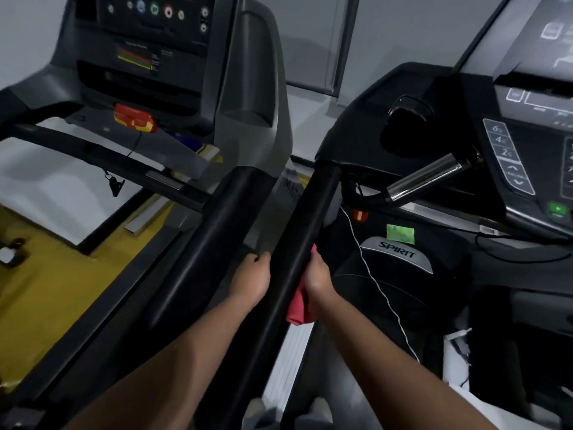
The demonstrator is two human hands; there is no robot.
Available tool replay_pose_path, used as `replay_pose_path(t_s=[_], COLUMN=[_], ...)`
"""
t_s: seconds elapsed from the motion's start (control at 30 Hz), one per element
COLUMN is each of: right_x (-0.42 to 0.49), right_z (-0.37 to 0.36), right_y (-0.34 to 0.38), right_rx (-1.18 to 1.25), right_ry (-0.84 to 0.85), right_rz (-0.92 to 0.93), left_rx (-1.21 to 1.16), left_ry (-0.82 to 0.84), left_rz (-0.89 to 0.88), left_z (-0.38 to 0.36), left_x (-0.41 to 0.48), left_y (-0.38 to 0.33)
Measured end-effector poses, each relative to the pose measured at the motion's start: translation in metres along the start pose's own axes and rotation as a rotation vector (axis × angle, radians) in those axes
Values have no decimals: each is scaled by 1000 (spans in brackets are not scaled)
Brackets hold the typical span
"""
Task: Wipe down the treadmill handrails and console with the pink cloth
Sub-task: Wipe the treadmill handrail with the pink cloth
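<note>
Wiping seems early: fingers of right hand (317,279) clamp pink cloth (297,308) against handrail (310,212); left hand (252,276) grip unclear; console (508,156) not yet wiped.

Arms reach forward; left hand (252,276) curled, right hand (317,278) clasping pink cloth (298,310).

A neighbouring treadmill (248,88) stands at the left, a red and yellow safety key (135,121) at the lower edge of its panel. Yellow flooring (46,290) lies beneath. A green sticker (400,233) sits on a black motor cover (434,290), beside a thin white cord (372,274).
</note>
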State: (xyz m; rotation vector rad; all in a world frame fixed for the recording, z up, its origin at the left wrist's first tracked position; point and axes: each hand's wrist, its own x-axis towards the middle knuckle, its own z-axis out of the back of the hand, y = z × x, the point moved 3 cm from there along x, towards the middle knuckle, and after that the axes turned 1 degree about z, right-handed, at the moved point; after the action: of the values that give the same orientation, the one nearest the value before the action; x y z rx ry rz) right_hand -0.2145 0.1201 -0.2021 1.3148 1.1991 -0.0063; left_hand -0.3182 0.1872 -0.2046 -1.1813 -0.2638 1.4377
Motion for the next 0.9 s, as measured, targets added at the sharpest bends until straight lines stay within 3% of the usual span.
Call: replay_pose_path(t_s=[0.17, 0.3, 0.47, 0.7, 0.83, 0.9], right_x=[-14, -37, -50, -41, -42, -42], right_z=[5, -1, -23, -88, -85, -75], right_y=[15, 20, 29, 31, 14, 9], right_rx=[-317, -570, -1000, -1850, -2009, -1992], right_ry=[-238, -196, -177, -77, 70, 185], right_rz=[341, 592, 822, 829, 905, 915], left_rx=[278, 452, 526, 598, 560, 509], left_ry=[-82, -330, -430, -238, -57, -67], left_rz=[-396, -720, -541, -374, -255, -244], left_z=[27, 55, 86, 90, 101, 105], left_x=[-3, -6, 15, 42, 61, 61], left_y=[-13, -33, -37, -32, -33, -30])
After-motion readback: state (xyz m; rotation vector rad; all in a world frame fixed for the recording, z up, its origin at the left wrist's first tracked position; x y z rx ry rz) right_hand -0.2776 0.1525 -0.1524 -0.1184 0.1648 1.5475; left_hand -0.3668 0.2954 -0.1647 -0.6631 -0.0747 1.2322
